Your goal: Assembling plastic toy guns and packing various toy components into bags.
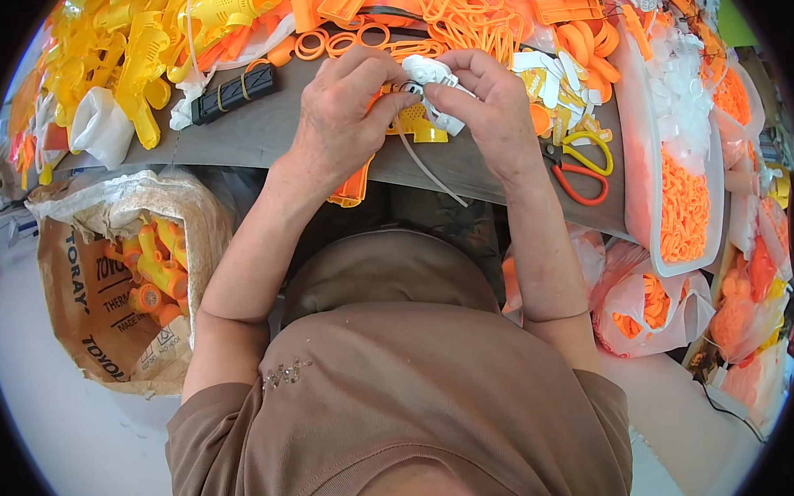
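Over the near edge of the table, both hands meet at a small white plastic part (pixel 449 120). My right hand (pixel 500 110) grips its right side between thumb and fingers. My left hand (pixel 342 104) is closed in a pinch at its left side, where a small dark spot shows between the thumbs. Beneath them is a yellow perforated piece (pixel 429 131), and an orange plastic piece (pixel 352 188) sticks out below my left wrist; whether these two are joined is hidden. A thin pale strip (pixel 431 171) hangs down from under the hands.
Yellow plastic shells (pixel 145 64) and orange loops (pixel 471 23) pile up at the back. Left lies a black bar (pixel 233 94); right, scissors (pixel 582 183) with red and yellow handles. A clear bin (pixel 672 267) of small parts stands right. A paper sack (pixel 107 305) is at lower left.
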`<state>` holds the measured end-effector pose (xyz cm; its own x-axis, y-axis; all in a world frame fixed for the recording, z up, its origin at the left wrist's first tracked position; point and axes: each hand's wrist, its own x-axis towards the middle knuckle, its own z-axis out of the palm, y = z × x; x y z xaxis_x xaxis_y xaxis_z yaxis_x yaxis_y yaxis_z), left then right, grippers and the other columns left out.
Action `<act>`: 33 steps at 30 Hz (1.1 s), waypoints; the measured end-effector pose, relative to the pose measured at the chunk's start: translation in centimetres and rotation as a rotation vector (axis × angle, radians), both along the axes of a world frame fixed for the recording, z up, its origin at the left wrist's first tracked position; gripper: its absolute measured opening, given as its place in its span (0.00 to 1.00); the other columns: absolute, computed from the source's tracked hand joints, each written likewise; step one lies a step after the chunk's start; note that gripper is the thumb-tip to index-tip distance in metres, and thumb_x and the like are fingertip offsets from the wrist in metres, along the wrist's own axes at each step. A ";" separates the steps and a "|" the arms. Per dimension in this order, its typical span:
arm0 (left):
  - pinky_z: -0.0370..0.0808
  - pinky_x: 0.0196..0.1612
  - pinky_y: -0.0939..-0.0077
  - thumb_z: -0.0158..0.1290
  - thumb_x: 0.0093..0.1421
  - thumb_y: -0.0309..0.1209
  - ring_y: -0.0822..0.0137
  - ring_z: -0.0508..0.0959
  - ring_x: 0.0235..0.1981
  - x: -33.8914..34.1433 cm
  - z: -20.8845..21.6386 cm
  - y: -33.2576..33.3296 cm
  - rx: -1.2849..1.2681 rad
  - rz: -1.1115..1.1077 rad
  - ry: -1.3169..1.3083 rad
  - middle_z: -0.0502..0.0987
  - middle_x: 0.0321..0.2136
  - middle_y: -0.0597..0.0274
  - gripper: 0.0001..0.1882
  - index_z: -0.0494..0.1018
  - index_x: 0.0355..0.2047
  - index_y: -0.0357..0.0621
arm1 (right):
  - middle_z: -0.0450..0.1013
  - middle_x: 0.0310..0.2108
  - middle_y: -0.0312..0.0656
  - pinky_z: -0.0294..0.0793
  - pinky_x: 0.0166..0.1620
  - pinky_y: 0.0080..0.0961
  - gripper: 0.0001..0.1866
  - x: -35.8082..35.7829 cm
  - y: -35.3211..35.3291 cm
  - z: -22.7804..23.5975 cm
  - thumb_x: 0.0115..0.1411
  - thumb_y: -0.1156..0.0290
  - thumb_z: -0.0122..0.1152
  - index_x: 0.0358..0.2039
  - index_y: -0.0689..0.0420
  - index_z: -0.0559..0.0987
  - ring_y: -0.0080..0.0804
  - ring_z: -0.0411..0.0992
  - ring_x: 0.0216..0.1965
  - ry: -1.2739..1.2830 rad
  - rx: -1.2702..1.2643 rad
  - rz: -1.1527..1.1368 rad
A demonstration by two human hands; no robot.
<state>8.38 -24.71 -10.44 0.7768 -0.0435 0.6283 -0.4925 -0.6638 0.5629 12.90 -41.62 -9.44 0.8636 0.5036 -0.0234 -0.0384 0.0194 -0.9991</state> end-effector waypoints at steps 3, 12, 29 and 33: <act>0.71 0.31 0.70 0.61 0.43 0.25 0.59 0.74 0.26 -0.2 0.6 0.1 0.000 0.035 0.028 0.73 0.24 0.59 0.09 0.73 0.25 0.37 | 0.74 0.34 0.41 0.70 0.36 0.17 0.15 -0.2 0.4 0.1 0.53 0.76 0.58 0.41 0.65 0.71 0.20 0.71 0.34 -0.029 0.014 -0.029; 0.69 0.29 0.69 0.61 0.43 0.25 0.59 0.74 0.25 -0.6 1.4 0.1 -0.329 0.041 0.557 0.72 0.18 0.57 0.08 0.72 0.22 0.36 | 0.74 0.35 0.42 0.71 0.35 0.16 0.15 -0.9 0.9 0.4 0.53 0.76 0.58 0.42 0.65 0.70 0.20 0.71 0.34 -0.055 0.015 -0.085; 0.64 0.37 0.69 0.58 0.39 0.22 0.62 0.70 0.26 -0.7 -0.9 0.5 0.198 -0.085 -0.187 0.70 0.22 0.64 0.11 0.72 0.26 0.42 | 0.72 0.38 0.46 0.71 0.36 0.17 0.17 -1.0 2.0 -0.1 0.52 0.77 0.57 0.44 0.65 0.68 0.23 0.70 0.36 -0.058 0.056 -0.184; 0.64 0.38 0.70 0.58 0.39 0.22 0.62 0.71 0.29 -0.5 0.5 1.2 0.306 -0.096 -0.155 0.71 0.26 0.63 0.12 0.71 0.27 0.43 | 0.73 0.36 0.46 0.71 0.36 0.18 0.19 -0.7 1.5 0.2 0.51 0.76 0.58 0.44 0.66 0.68 0.24 0.71 0.35 -0.100 -0.060 -0.101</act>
<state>7.90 -23.51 -9.92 0.6561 -0.3164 0.6851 -0.6252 -0.7364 0.2586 12.16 -40.11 -9.24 0.9092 0.4146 0.0379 0.0604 -0.0413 -0.9973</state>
